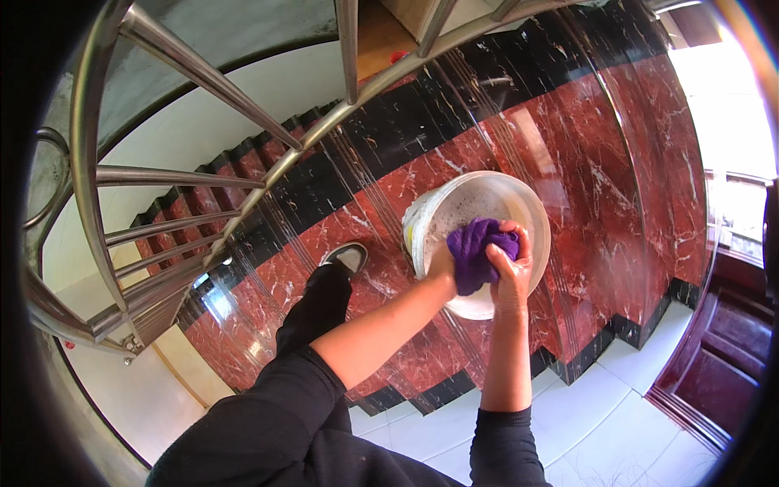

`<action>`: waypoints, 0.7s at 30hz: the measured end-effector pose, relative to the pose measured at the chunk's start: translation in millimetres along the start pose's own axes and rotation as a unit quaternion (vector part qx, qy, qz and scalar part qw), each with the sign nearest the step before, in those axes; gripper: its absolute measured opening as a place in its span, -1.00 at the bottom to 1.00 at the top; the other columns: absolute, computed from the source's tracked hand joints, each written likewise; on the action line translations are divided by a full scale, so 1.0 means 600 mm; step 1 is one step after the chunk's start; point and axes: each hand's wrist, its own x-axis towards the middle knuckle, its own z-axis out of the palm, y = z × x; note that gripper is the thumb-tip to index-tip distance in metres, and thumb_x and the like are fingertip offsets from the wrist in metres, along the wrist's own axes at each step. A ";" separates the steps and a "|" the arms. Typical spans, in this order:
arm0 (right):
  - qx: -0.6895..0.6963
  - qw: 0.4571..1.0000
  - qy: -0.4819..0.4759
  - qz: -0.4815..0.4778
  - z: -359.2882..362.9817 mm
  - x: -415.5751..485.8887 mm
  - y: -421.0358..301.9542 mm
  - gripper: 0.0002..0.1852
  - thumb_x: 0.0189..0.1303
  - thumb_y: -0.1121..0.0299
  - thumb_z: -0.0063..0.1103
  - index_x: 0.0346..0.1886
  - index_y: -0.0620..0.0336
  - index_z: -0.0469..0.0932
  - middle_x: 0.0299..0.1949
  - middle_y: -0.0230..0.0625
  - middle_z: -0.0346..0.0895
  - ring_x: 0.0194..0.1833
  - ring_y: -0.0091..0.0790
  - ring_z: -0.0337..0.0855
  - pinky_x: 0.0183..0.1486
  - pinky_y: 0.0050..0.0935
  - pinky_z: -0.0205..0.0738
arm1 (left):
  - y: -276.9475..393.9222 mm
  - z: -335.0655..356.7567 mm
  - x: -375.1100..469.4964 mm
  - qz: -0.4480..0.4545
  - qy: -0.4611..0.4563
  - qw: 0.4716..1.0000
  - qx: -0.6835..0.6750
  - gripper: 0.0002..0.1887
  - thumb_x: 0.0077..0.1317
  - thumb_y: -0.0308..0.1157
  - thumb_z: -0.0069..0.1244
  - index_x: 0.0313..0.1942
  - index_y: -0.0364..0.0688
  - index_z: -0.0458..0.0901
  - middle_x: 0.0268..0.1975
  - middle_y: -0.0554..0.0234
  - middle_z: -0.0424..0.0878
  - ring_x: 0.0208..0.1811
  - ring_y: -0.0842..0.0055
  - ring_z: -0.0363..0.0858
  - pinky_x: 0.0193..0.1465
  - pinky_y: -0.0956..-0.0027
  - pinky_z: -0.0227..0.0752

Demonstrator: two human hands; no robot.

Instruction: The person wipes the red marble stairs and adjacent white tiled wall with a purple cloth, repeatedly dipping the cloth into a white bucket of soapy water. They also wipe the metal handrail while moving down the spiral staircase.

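Note:
A bunched purple cloth (478, 252) is held over a white plastic bucket (538, 228). My left hand (444, 265) presses against the cloth's near left side, its fingers mostly hidden by the fabric. My right hand (513, 259) grips the cloth's right side, with wet-looking skin and fingers curled round it. Greyish, speckled liquid (456, 210) shows inside the bucket. The bucket stands on a red marble stair tread, below both hands.
Polished red and black marble steps (389, 201) surround the bucket. A metal railing (292, 155) runs along the upper left. My shoe (350, 257) rests on a step left of the bucket. White wall tiles (584, 414) and a dark red wooden door (718, 347) are at lower right.

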 end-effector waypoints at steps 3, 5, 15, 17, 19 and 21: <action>0.009 0.994 0.100 0.029 0.024 0.016 0.012 -0.68 -0.02 0.57 0.36 -0.17 0.14 0.50 -0.28 -0.38 0.51 -0.26 -0.48 0.55 -0.15 -0.48 0.48 | -0.027 0.058 -0.020 -0.397 0.208 0.692 -0.567 -0.84 0.29 -0.24 -0.09 -0.26 -0.08 0.58 -0.31 0.06 0.65 -0.25 0.12 0.64 -0.17 0.14 0.50; -0.002 0.984 0.177 0.012 0.014 0.031 0.039 -0.79 0.02 0.58 0.27 -0.27 0.14 0.49 -0.42 -0.43 0.47 -0.39 -0.51 0.52 -0.29 -0.51 0.44 | -0.021 0.055 -0.021 -0.328 0.210 0.852 -0.350 -0.84 0.28 -0.29 -0.11 -0.32 -0.12 0.58 -0.34 -0.01 0.65 -0.31 0.05 0.63 -0.22 0.10 0.50; 0.069 0.983 0.165 0.026 -0.064 0.050 0.074 -0.87 0.05 0.45 0.16 -0.32 0.25 0.49 -0.43 -0.34 0.48 -0.38 -0.40 0.55 -0.24 -0.48 0.44 | 0.022 0.015 -0.014 -0.196 0.190 0.949 -0.158 -0.80 0.21 -0.44 -0.05 -0.13 -0.17 0.50 -0.25 0.08 0.56 -0.26 0.08 0.61 -0.17 0.16 0.49; 0.080 0.962 0.255 -0.057 -0.018 0.038 0.052 -0.82 0.06 0.52 0.19 -0.24 0.19 0.46 -0.35 -0.37 0.47 -0.31 -0.42 0.54 -0.19 -0.45 0.48 | 0.023 0.011 -0.002 -0.312 0.199 0.863 -0.344 -0.73 0.21 -0.42 0.01 -0.07 -0.16 0.48 -0.15 0.15 0.55 -0.21 0.17 0.60 -0.12 0.23 0.49; 0.048 0.934 0.316 -0.162 0.001 0.027 0.041 -0.84 0.11 0.52 0.17 -0.23 0.13 0.46 -0.34 -0.38 0.47 -0.29 -0.43 0.54 -0.17 -0.44 0.50 | 0.021 0.003 0.005 -0.508 0.120 0.638 -0.566 -0.67 0.22 -0.34 0.07 -0.01 -0.13 0.47 -0.01 0.26 0.56 -0.14 0.29 0.59 -0.06 0.29 0.47; 0.039 0.947 0.272 -0.166 0.026 0.013 0.033 -0.77 0.05 0.57 0.18 -0.22 0.06 0.45 -0.30 -0.41 0.44 -0.27 -0.45 0.50 -0.17 -0.46 0.47 | -0.027 0.039 -0.016 -0.482 -0.013 0.500 -0.720 -0.63 0.24 0.00 -0.01 -0.01 0.09 0.53 -0.10 0.37 0.65 -0.06 0.36 0.60 0.03 -0.03 0.41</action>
